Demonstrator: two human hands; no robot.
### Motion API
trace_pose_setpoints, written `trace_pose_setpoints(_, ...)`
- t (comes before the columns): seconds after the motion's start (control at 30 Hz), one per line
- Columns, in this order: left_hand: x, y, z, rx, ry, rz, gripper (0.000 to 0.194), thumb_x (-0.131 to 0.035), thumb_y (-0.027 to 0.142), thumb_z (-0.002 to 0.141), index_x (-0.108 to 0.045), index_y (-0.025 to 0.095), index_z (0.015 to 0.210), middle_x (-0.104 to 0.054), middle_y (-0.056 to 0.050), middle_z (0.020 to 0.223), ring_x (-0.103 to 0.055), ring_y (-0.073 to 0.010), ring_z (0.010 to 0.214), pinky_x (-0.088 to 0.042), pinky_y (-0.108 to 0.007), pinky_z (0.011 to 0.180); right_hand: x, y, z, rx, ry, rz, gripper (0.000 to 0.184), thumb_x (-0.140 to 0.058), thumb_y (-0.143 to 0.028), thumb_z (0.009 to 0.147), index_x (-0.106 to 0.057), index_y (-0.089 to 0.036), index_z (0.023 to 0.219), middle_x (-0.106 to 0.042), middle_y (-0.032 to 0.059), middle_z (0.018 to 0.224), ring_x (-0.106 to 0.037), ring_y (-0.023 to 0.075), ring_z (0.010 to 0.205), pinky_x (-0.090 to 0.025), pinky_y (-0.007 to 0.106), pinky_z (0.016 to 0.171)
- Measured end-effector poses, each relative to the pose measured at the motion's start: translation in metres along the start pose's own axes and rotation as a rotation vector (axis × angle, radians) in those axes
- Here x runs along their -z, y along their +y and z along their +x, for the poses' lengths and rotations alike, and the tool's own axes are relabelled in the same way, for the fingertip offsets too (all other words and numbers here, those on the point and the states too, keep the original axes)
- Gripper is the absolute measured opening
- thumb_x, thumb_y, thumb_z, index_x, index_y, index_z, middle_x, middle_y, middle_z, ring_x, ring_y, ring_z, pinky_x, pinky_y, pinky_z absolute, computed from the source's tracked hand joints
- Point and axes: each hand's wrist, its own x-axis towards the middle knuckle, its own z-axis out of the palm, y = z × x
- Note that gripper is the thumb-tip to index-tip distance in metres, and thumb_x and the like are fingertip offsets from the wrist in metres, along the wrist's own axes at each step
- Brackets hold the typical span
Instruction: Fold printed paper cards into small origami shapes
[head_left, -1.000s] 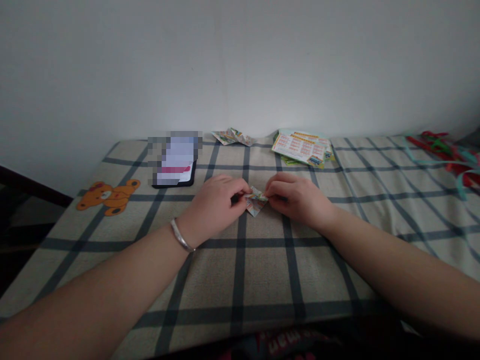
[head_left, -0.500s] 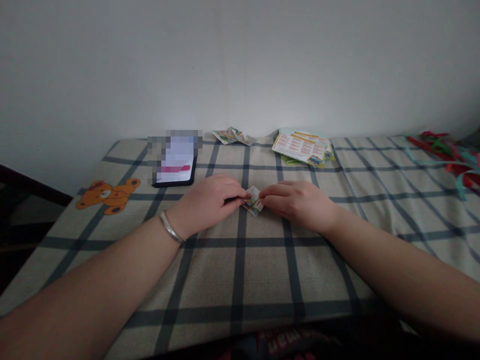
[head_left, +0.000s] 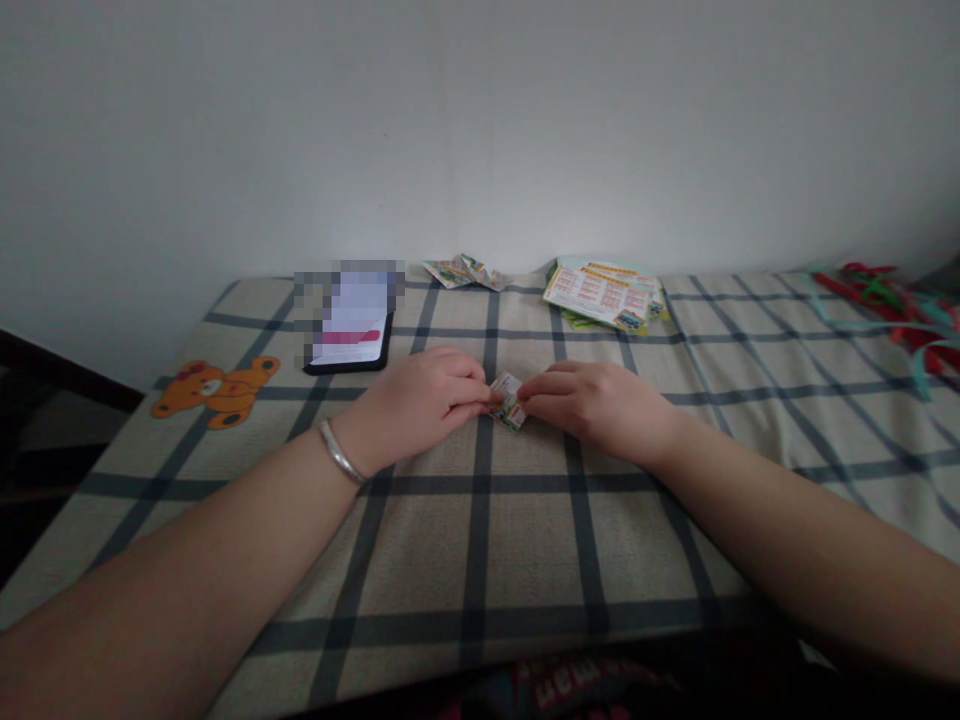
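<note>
Between my two hands is a small folded piece of printed paper (head_left: 509,400), white with green and red print, low over the checked tablecloth. My left hand (head_left: 424,405), with a silver bangle at the wrist, pinches its left side between thumb and fingers. On the opposite side, the fingertips of my right hand (head_left: 600,410) close on the paper's right edge. My fingers cover both side edges of the paper, so its full shape is hidden.
A phone (head_left: 349,325) with a lit screen lies behind my left hand. Folded printed paper (head_left: 463,272) and a stack of printed leaflets (head_left: 604,295) sit near the wall. An orange bear cutout (head_left: 217,392) is at left, red and teal ribbons (head_left: 892,310) at right.
The left thumb and fingers have closed together, narrowing the gap between them. The paper has shifted very slightly; my right hand stays almost in place.
</note>
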Motion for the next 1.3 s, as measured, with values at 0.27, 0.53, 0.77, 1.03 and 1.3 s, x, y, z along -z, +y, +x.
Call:
trace_pose_setpoints(0.27,0.000,0.001,0.000,-0.001,-0.002,0.012,0.021,-0.052,0.026,0.093,-0.073,0.022,0.092,-0.063,-0.004,0.090,-0.056,-0.0181,0.088,-0.045,-0.033,0.079,0.001,0.001,0.000,-0.014,-0.032,-0.005,0.020,-0.051,-0.013,0.093,-0.070,-0.015,0.099,-0.071,0.0086,0.099,-0.061,0.0216,0.095,-0.050,0.033,0.075)
trace_pose_setpoints(0.53,0.000,0.002,0.000,-0.007,-0.014,0.066,0.020,-0.053,0.027,0.093,-0.072,0.022,0.091,-0.063,-0.003,0.089,-0.056,-0.0179,0.088,-0.045,-0.032,0.079,0.001,0.001,0.000,-0.027,-0.025,0.025,0.022,-0.050,-0.011,0.093,-0.070,-0.017,0.099,-0.072,0.0082,0.099,-0.061,0.0212,0.094,-0.050,0.033,0.075)
trace_pose_setpoints(0.77,-0.002,0.005,0.000,0.004,-0.029,0.085,0.020,-0.053,0.026,0.094,-0.072,0.022,0.099,-0.064,-0.005,0.109,-0.057,-0.0202,0.103,-0.047,-0.036,0.092,-0.001,0.002,-0.001,-0.031,-0.030,0.037,0.024,-0.045,-0.016,0.096,-0.069,-0.016,0.097,-0.071,0.0082,0.100,-0.061,0.0201,0.098,-0.050,0.033,0.081)
trace_pose_setpoints(1.03,0.003,0.011,-0.001,-0.005,-0.055,0.150,0.023,-0.052,0.026,0.094,-0.072,0.021,0.103,-0.067,-0.007,0.110,-0.059,-0.0227,0.104,-0.049,-0.039,0.091,-0.004,-0.008,0.001,-0.134,0.010,0.039,0.027,-0.043,-0.025,0.097,-0.068,-0.014,0.099,-0.070,0.0103,0.099,-0.062,0.0210,0.095,-0.050,0.034,0.083)
trace_pose_setpoints(1.3,0.003,0.015,0.002,0.017,-0.064,0.158,0.028,-0.047,0.027,0.097,-0.071,0.018,0.105,-0.067,-0.008,0.107,-0.059,-0.0216,0.103,-0.049,-0.038,0.091,-0.011,-0.012,0.006,-0.218,0.030,-0.086,0.027,-0.044,-0.026,0.096,-0.064,-0.013,0.108,-0.070,0.0116,0.102,-0.060,0.0239,0.097,-0.048,0.036,0.081)
